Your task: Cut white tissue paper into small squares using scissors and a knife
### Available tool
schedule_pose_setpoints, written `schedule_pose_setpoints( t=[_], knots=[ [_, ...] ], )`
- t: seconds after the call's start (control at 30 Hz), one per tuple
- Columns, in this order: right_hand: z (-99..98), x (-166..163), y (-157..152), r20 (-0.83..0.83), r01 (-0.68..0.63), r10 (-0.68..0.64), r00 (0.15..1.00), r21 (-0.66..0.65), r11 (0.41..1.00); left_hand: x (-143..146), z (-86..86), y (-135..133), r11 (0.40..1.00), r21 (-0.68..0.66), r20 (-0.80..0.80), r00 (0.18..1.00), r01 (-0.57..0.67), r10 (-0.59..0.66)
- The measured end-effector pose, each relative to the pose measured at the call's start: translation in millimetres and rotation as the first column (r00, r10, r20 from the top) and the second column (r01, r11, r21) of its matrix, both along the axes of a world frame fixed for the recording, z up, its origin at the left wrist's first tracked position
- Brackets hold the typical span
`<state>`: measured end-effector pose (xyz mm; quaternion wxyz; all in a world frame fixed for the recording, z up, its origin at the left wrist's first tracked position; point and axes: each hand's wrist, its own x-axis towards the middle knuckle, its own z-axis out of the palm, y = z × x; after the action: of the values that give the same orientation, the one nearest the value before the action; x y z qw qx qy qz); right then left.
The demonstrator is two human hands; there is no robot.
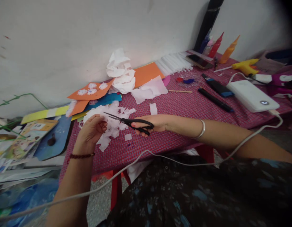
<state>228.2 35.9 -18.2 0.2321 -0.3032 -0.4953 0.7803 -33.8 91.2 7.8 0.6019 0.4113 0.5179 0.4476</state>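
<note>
Cable (147, 151): one, white, slack before the tabletop (179, 105), its right end at the power bank (253, 96) near the right end of the near edge. Right hand (150, 123): one, grasping scissors (136, 122): one pair, black, over the tabletop's left part, tips towards the left hand. Left hand (95, 126): one, fingers curled, at the paper scraps (110, 135). Paper scraps: one heap by the left edge. Loose squares: two, one (128, 136) towards the near edge, one (153, 109) beyond the right hand. Black pen (215, 100): one, right half. Thin stick (180, 91): one, mid-tabletop. Crumpled tissue (121, 74): one mass, far edge. Phone (199, 61): one, towards the far right corner. Glue gun (245, 66): one, yellow, right end.

Hard to make out: whether the left hand pinches a scrap cannot be told; the heap's pieces overlap past counting; the cable's left end is cut off.
</note>
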Motion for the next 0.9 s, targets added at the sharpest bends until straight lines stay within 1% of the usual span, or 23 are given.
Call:
schedule_pose_setpoints(
  t=[0.13,0.2,0.4,0.57,0.67,0.77,0.83,0.9],
  knots=[
    [-2.2,-4,0,0.014,0.012,-0.012,1.0,0.043,0.999,3,-5.1,-2,0.996,-0.065,-0.045,0.997,0.058,-0.061],
    [-2.0,-5,0,0.021,0.029,-0.03,0.999,0.053,0.998,5,-5.8,-2,0.995,-0.069,-0.057,0.996,0.068,-0.072],
    [3.1,-8,-1,0.066,0.1,-0.104,0.992,0.063,0.993,9,-5.2,-2,0.996,-0.065,-0.065,0.996,0.064,-0.069],
    [2.2,-7,-1,0.047,0.067,-0.071,0.996,0.065,0.996,10,-3.6,-3,0.997,-0.056,-0.085,0.995,0.045,-0.05],
    [-0.5,-4,2,0.008,0.022,-0.022,1.0,0.008,1.0,7,-0.3,-2,0.999,-0.026,-0.087,0.996,0.02,-0.022],
    [-2.4,0,6,-0.023,-0.001,0.0,1.0,-0.05,0.999,2,3.2,2,0.999,0.023,-0.165,0.986,-0.026,0.03],
    [-3.4,2,7,-0.038,0.001,-0.003,0.999,-0.061,0.998,-3,3.6,4,0.992,0.108,-0.251,0.964,-0.059,0.085],
    [-4.3,5,8,-0.052,-0.003,-0.001,0.999,-0.077,0.997,-7,2.0,5,0.973,0.217,-0.325,0.935,-0.073,0.143]
  ],
)
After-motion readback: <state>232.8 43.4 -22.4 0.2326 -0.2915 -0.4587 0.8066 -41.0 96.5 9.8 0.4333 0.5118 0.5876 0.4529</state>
